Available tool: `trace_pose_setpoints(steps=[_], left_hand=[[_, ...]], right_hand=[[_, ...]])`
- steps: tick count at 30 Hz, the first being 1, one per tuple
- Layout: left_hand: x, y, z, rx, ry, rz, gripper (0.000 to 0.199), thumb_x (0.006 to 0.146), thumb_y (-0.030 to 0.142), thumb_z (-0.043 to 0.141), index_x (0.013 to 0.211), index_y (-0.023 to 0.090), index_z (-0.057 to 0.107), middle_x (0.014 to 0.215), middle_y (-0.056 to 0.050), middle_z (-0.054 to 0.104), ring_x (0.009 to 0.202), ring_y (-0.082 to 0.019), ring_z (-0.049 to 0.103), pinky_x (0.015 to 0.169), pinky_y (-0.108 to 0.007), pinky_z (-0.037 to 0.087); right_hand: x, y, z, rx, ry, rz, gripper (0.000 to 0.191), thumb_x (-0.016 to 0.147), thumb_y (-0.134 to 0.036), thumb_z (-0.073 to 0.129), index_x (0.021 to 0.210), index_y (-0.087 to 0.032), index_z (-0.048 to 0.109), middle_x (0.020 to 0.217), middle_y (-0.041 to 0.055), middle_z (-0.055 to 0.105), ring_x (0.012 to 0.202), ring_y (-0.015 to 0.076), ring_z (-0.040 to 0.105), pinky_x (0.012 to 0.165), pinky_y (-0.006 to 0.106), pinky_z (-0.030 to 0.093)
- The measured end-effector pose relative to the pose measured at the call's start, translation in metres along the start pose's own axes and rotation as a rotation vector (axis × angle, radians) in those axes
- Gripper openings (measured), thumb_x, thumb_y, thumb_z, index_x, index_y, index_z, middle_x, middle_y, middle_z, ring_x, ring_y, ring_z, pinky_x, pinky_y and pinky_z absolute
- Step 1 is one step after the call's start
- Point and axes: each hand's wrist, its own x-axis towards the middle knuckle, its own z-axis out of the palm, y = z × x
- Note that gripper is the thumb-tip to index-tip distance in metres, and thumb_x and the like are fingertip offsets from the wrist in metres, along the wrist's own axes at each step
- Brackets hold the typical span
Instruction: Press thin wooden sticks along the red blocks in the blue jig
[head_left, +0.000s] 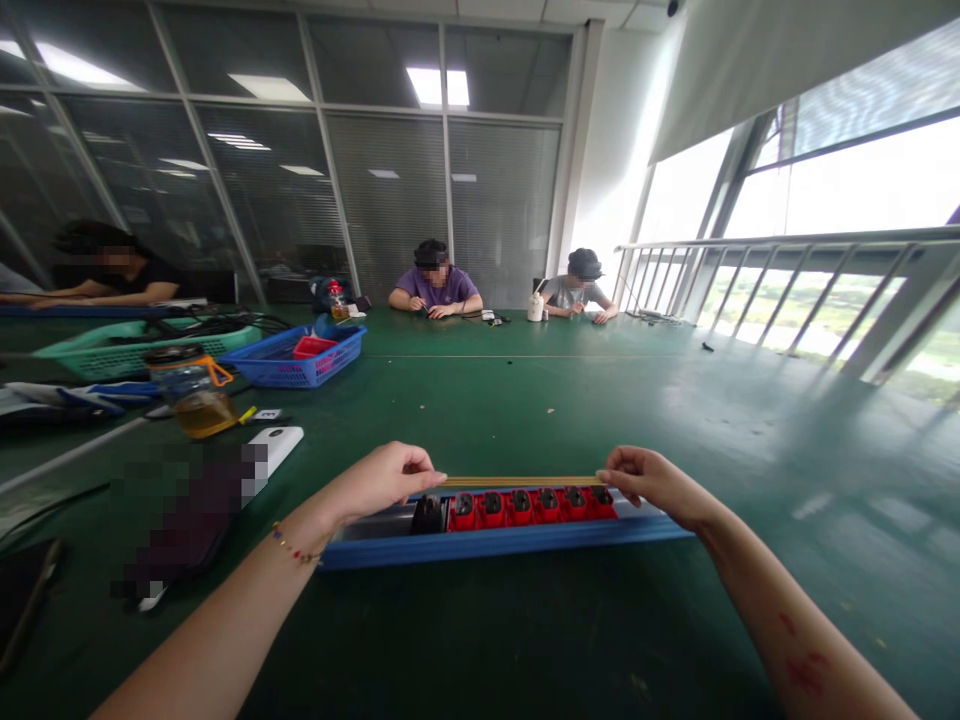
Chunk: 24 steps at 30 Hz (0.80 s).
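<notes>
Stretched between my two hands are thin brass-coloured strips (525,481), held level over the far edge of a long blue channel-shaped housing (510,549). My left hand (386,475) pinches their left end between thumb and fingers. At the right end, my right hand (651,485) is closed on them in the same way. Inside the housing stands a row of several red socket modules (521,512) with dark tops. A black module (427,514) sits at the left of that row. Bare silvery metal shows inside the housing near both ends.
A blue basket (281,372) holding a red piece, a green basket (82,350) with dark cables, and a jar of amber liquid (199,410) stand left. A phone-like object (281,440) and a dark phone (26,590) lie nearer. Several people sit around the green table (465,420).
</notes>
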Motion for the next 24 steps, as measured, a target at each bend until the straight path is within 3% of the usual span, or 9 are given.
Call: trace_pose_setpoints(steps=[6, 24], left_hand=[[0.0, -0.004, -0.004, -0.057, -0.176, 0.003, 0.041, 0.069, 0.055, 0.051, 0.081, 0.016, 0.056, 0.069, -0.001, 0.06, 0.056, -0.013, 0.055, 0.053, -0.023, 0.04], [0.001, -0.011, -0.007, -0.105, -0.29, -0.052, 0.038, 0.065, 0.053, 0.057, 0.079, 0.018, 0.051, 0.067, 0.001, 0.058, 0.054, -0.012, 0.055, 0.05, -0.022, 0.04]], right_hand=[[0.0, 0.006, 0.002, -0.018, -0.018, 0.022, 0.035, 0.066, -0.048, 0.064, 0.073, -0.017, 0.049, 0.054, -0.0043, 0.049, 0.047, 0.0073, 0.039, 0.042, 0.02, 0.028], [0.001, 0.015, 0.002, -0.02, -0.077, -0.015, 0.036, 0.07, -0.048, 0.06, 0.082, -0.017, 0.048, 0.055, -0.0057, 0.045, 0.048, 0.0065, 0.036, 0.044, 0.02, 0.026]])
